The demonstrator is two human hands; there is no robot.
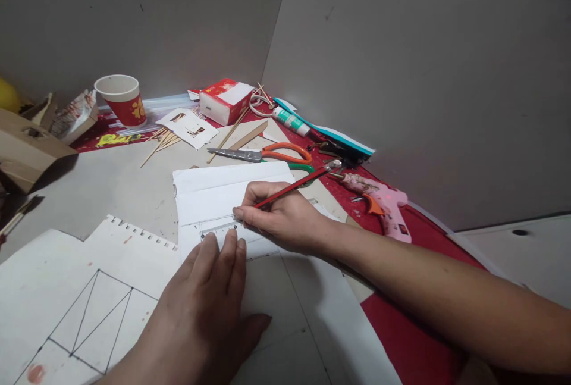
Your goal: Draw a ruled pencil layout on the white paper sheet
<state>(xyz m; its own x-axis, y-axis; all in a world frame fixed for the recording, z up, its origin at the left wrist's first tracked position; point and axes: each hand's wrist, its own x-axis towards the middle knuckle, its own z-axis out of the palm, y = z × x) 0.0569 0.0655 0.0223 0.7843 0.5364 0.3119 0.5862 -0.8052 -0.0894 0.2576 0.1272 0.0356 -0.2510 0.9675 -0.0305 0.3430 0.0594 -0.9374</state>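
White paper (227, 191) lies before you, beneath both hands. Your left hand (207, 307) is open, fingers slightly parted, pressing down rather than gripping. Your right hand (288, 218), curled closed, pinches a red pencil (297, 185), its tip beside the clear ruler (219, 229) under your left fingertips.

Grey walls (401, 63) meeting at a corner (275, 28) | red table surface (414, 343) | dim, soft indoor light
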